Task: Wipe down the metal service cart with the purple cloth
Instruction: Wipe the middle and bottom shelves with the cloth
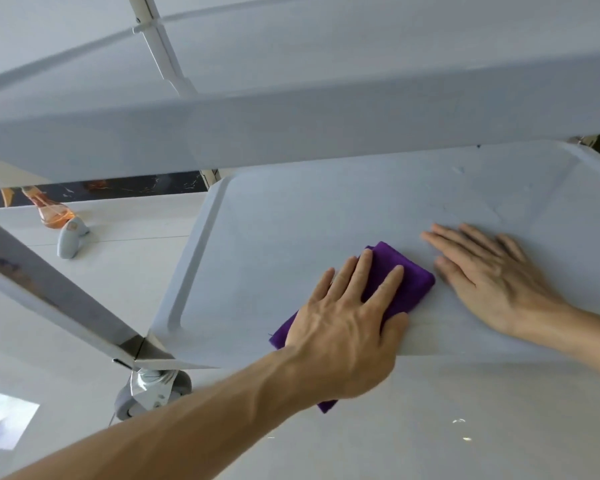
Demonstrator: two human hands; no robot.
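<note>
The view looks down through a metal service cart point(291, 209), whose lower shelf fills the middle and right of the frame, while an upper shelf edge point(291, 126) crosses the frame above it as a wide pale band. The purple cloth point(407, 278) lies folded on the lower shelf, a little right of the frame's centre, and its near end hangs over the shelf's front edge. The left hand point(347, 320) enters from the lower left and lies flat on top of the cloth, fingers straight and slightly spread, pressing it down onto the metal rather than pinching it. The right hand point(492, 282) comes in from the right edge and rests palm down on the bare shelf just beside the cloth, its fingers straight and close together, holding nothing. At the lower left a cart leg point(49, 289) runs diagonally down to the shelf corner, and 1 grey caster wheel point(153, 393) sits beneath it on the pale floor. Further off at the left, an orange spray bottle point(54, 213) with a grey trigger head lies on its side on the floor.
</note>
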